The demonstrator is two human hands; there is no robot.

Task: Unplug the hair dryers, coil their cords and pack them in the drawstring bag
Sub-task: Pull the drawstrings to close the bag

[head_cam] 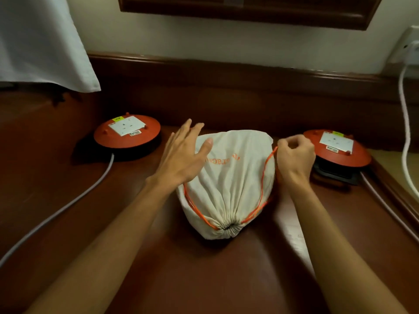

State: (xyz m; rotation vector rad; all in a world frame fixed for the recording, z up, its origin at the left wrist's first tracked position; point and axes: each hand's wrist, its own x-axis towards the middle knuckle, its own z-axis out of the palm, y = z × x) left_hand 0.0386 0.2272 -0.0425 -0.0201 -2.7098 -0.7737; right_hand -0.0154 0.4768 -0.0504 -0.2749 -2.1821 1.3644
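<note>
Evidently packing is near done: cream cotton drawstring bag (229, 184) lies on dark red-brown wooden bench (204, 268), bulging, mouth gathered tight at the end nearest the person. Hair dryers not visible; presumably inside, judging from the rounded bulk.

Left grip (183, 152): fingers straight and spread apart, palm down over the bag's far left shoulder, thumb on or just above the cloth; contact cannot be confirmed. Right grip (294, 155): fingers curled together, pinching the orange drawstring cord (263, 177) at the bag's far right corner. Cord runs from that grip back down the bag's side to the puckered mouth.

Handling, as a judgement:
- Cloth soft and slack, creases freely; no stiffness of its own. Shape comes from the load.
- Contents likely hard, lumpy, moderately weighty; may shift inside if tipped.
- Cord thin, likely to bite into fingers if the whole load hangs from it.
- Best hold: cords gathered close to the mouth, or a hand cupped under the bulge. Pinching loose cloth alone would slip.

Beyond each grip, one round orange cable reel with a white socket face: left reel (127, 131) outside the left grip, right reel (336, 147) just beyond the right grip. Grey cable (68, 205) trails from the left reel toward the person.
</note>
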